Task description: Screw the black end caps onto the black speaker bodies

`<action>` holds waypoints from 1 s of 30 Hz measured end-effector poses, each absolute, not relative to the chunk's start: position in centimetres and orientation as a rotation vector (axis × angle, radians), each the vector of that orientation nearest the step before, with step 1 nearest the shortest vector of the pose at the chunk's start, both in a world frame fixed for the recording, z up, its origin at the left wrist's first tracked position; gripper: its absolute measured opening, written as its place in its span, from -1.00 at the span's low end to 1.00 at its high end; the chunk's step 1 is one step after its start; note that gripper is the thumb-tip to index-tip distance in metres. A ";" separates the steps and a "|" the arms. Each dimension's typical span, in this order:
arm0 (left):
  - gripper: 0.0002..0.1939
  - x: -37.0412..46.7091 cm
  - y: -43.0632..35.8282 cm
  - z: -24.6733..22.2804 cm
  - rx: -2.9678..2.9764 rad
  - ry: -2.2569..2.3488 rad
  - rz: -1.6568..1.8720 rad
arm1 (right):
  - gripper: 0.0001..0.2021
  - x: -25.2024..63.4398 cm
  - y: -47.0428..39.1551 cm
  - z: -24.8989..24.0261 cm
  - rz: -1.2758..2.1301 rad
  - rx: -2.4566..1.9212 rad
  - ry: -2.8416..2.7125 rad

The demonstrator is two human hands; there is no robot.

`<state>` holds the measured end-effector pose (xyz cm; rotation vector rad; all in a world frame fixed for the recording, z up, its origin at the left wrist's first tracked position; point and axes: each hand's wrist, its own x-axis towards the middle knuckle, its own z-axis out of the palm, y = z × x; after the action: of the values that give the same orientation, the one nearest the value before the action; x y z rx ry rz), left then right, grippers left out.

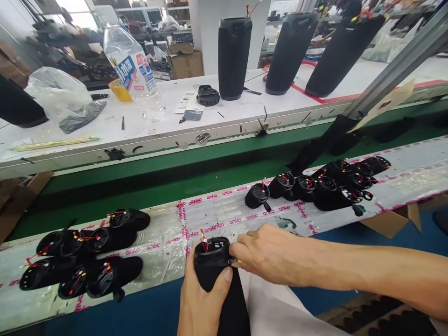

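Note:
My left hand (205, 296) is wrapped round a black fabric-covered speaker body (229, 298), tilted in front of me with its hollow top facing up. Red and other coloured wires with small connectors (204, 240) stick out of that opening. At the right side of the rim, my right hand (257, 254) is closed in a pinch. A small yellow bit (239, 261) shows below its fingertips, but what the fingers hold is mostly hidden.
Several similar speaker bodies lie on the bench at left (112, 275) and right (257, 195). On the white shelf (168, 133) stand tall black speakers (234, 58), a plastic bottle (131, 70), a plastic bag (59, 95) and a black part (207, 95). A metal post (395, 70) slants across the right.

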<state>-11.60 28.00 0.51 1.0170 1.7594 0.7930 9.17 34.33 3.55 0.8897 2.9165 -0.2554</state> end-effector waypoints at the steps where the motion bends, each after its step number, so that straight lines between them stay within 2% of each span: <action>1: -0.23 -11.6 28.0 0.6 1.018 1.771 0.790 | -0.76 9.1 34.3 3.5 -0.243 0.897 2.916; 5: -0.22 -11.5 28.0 0.9 1.042 1.804 0.756 | -0.96 8.9 34.1 4.1 -0.180 0.856 2.866; 8: -0.17 -11.5 27.9 0.8 1.070 1.819 0.718 | -0.86 8.7 34.2 5.0 -0.180 0.790 2.786; 11: -0.07 -11.5 27.8 0.5 1.094 1.874 0.656 | -0.86 8.5 34.4 5.5 -0.208 0.797 2.725; 16: -0.13 -11.8 27.8 -0.5 1.091 1.840 0.689 | -0.90 8.2 34.8 4.8 -0.250 0.795 2.727; 18: -0.16 -12.2 27.9 -1.0 1.063 1.813 0.740 | -0.92 8.3 35.1 4.3 -0.337 0.823 2.760; 21: -0.22 -12.8 28.0 -1.5 0.966 1.701 0.815 | -0.77 8.7 35.4 3.8 -0.590 0.994 2.806; 25: -0.15 -13.0 28.0 -1.4 0.879 1.667 0.833 | -0.81 9.7 35.7 4.2 -0.806 1.280 2.725; 30: -0.11 -13.0 28.0 -1.8 0.730 1.550 0.837 | -0.82 10.0 35.5 4.3 -0.896 1.258 2.637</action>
<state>-13.04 27.98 -1.75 0.7301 1.5501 0.8372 9.97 35.48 4.32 1.2584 2.6371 -0.8964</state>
